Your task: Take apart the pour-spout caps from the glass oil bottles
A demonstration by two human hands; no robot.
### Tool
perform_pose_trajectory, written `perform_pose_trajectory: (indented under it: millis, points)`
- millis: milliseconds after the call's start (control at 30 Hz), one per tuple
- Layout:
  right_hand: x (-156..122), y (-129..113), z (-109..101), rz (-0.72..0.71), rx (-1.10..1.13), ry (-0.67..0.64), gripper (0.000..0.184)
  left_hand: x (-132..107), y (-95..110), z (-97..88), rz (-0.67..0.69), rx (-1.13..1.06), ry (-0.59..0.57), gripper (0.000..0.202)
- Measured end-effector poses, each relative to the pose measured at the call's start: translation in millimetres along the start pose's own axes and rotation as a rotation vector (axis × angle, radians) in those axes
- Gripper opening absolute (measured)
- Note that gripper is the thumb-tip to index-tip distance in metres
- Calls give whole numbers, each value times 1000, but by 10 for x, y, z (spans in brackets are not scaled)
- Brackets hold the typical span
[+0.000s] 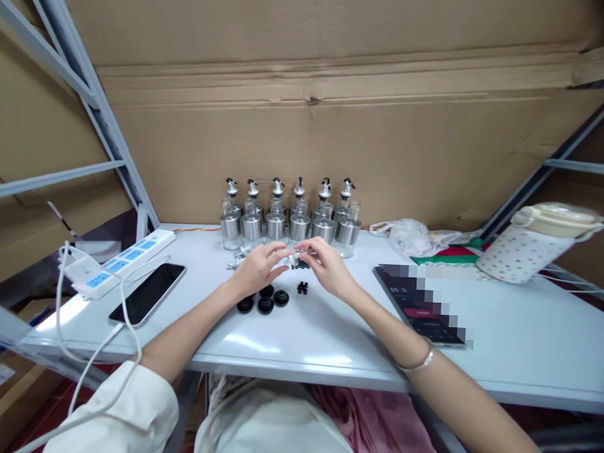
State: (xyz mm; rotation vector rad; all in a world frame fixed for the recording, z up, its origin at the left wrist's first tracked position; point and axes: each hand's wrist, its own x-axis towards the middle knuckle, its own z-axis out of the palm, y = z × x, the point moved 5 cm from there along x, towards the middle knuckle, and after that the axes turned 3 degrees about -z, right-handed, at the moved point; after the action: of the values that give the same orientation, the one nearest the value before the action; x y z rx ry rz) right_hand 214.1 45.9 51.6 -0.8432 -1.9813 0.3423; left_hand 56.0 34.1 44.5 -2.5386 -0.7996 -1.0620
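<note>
My right hand (324,264) pinches a small silvery-white pourer part (293,259) between thumb and fingers above the table. Close against its other side is my left hand (261,268), thumb and fingers apart; whether its fingertips touch the part is unclear. More silvery pourer parts (237,258) lie beyond my left hand, partly hidden by it. Below the hands rest several round black caps (265,304) and a small cluster of tiny black pieces (302,288). Other small dark pieces (301,265) lie under my right fingers.
Glass bottles with metal sleeves (299,228) stand in two rows at the back; the rear ones carry pourers. A power strip (125,262) and phone (151,292) with cables occupy the left. Rightward are a partly pixelated phone (418,312), plastic bag (409,236) and spotted jug (534,247).
</note>
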Motion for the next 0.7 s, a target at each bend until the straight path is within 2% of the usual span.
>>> perform_pose_trajectory:
  millis: [233,367,433,533,700]
  points:
    - [8,62,25,62,73,-18,13,2,18,9,9,-1,-56,23]
    - [13,60,18,76,24,-61,20,10,29,32,7,-10,-87,20]
    - [5,93,3,81,-32,-113,24,9,17,42,-6,-1,-100,24]
    - [-31,189,-3,84,-118,-259,17,1,-15,49,-27,10,-116,29]
    - [-96,316,42,66,-195,-468,17,-12,-35,58,-37,9,-139,25]
